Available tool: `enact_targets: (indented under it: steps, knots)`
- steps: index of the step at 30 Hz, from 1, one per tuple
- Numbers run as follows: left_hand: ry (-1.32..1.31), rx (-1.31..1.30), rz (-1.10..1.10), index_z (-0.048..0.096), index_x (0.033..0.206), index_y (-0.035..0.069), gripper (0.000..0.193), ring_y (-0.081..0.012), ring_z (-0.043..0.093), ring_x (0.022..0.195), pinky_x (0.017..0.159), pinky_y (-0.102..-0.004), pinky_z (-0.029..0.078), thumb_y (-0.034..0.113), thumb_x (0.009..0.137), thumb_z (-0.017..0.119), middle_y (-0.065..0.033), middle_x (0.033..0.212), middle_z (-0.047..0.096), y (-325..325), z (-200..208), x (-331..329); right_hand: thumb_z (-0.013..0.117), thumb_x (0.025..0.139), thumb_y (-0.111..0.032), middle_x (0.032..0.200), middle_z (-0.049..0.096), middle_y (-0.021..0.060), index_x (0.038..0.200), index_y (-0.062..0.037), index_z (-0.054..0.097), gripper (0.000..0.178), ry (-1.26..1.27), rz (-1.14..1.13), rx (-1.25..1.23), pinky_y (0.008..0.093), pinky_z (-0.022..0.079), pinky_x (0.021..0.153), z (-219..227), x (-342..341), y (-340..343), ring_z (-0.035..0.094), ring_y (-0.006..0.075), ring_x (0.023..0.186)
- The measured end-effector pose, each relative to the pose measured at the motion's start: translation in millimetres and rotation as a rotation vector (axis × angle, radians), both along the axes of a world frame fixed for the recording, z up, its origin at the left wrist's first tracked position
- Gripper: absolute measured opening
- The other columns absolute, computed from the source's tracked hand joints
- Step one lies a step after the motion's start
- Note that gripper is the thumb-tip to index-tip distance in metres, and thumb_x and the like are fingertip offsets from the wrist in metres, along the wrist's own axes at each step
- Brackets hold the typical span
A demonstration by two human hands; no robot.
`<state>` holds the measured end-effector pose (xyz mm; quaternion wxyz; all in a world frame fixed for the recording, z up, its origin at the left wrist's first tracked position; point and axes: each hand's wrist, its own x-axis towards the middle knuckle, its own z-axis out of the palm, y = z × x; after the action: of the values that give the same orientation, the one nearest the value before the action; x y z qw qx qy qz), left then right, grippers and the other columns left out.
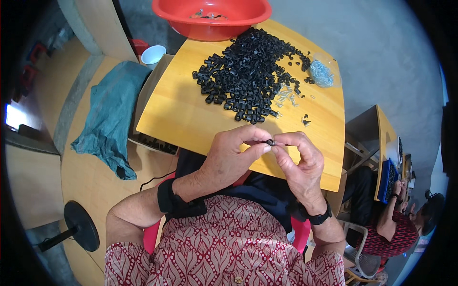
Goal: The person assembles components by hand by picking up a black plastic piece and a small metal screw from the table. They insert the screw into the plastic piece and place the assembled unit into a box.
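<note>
Over the near edge of the yellow table, my hands meet at a small black plastic part. My left hand pinches it between thumb and fingertips. From the other side, the thumb and forefinger of my right hand close against the same part; a tiny silvery piece may be between these fingertips, but it is too small to make out. Just beyond my hands spreads a large heap of black plastic fittings. Loose silvery screws are scattered at the heap's right side.
A red basin sits at the table's far edge. Far right lies a clear bag of screws. To the left are a teal sack, a white bowl and a black round-based stand. Another person works at a table on the right.
</note>
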<state>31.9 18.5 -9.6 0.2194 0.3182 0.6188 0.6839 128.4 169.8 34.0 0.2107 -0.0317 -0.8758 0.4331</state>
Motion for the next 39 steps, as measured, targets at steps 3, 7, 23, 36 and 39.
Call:
enact_targets:
  steps: [3,7,23,36,39]
  knots:
    - [-0.029,0.006,-0.014,0.065,0.102,-0.003,0.014,-0.0093,0.063,0.091,0.083,-0.0254,0.051,0.004,0.089,0.067,-0.0055,0.097,0.069,-0.7,-2.0,0.9,0.069,0.079,0.004,0.089,0.066,0.0109,0.093,-0.0010,0.067,0.016,-0.004,-0.002,-0.003,0.0338,0.049,0.075,-2.1,0.8,2.7,0.063,0.0252,0.083]
    - [-0.068,-0.063,-0.021,0.065,0.103,-0.003,0.015,-0.0087,0.063,0.091,0.083,-0.0254,0.051,0.004,0.089,0.066,-0.0052,0.096,0.069,-0.4,-4.4,-0.3,0.069,0.078,0.001,0.090,0.064,0.0115,0.094,-0.0014,0.066,0.016,0.095,0.109,0.323,0.0374,0.048,0.074,-2.3,-2.2,6.1,0.062,0.0292,0.083]
    - [-0.097,-0.130,-0.044,0.064,0.104,-0.003,0.017,-0.0095,0.061,0.092,0.086,-0.0252,0.049,0.006,0.090,0.066,-0.0046,0.097,0.068,1.7,-8.4,-10.2,0.061,0.085,-0.008,0.086,0.067,0.0171,0.091,0.0011,0.068,0.013,-0.165,-0.164,0.362,0.0411,0.053,0.072,3.4,-89.9,135.1,0.065,0.0328,0.078]
    - [-0.108,-0.159,-0.020,0.064,0.105,-0.002,0.016,-0.0087,0.061,0.092,0.085,-0.0248,0.049,0.006,0.091,0.067,-0.0036,0.097,0.067,1.1,-11.7,-14.0,0.071,0.079,-0.021,0.081,0.070,0.0160,0.087,-0.0061,0.071,0.017,-0.480,-0.213,0.726,0.0436,0.055,0.074,-21.0,-146.2,132.5,0.069,0.0330,0.082]
    - [-0.118,-0.158,-0.023,0.064,0.105,-0.001,0.016,-0.0086,0.061,0.093,0.085,-0.0247,0.050,0.007,0.091,0.067,-0.0033,0.097,0.067,0.3,-10.9,-13.3,0.071,0.078,-0.020,0.080,0.070,0.0162,0.087,-0.0060,0.071,0.017,-0.405,-0.191,0.813,0.0440,0.055,0.074,-30.7,-145.1,133.3,0.069,0.0337,0.082]
